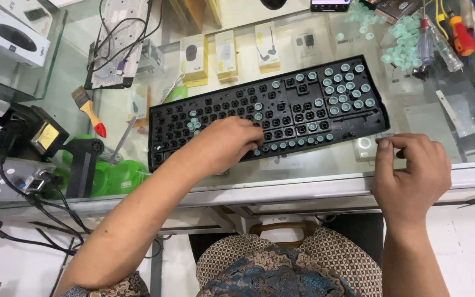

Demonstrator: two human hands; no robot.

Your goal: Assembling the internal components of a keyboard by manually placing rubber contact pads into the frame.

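Glass counter carries everything. Your right hand rests curled at its near edge, fingertips pinched at the keyboard frame's near right corner. Your left hand lies on the black keyboard frame, fingers bent over its near row; whether it grips anything you cannot tell. Farther right lie loose pale-green rubber domes.

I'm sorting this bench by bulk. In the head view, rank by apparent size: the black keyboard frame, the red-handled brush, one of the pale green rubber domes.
1. Keyboard frame, by far the largest.
2. Brush.
3. Rubber dome, the smallest.
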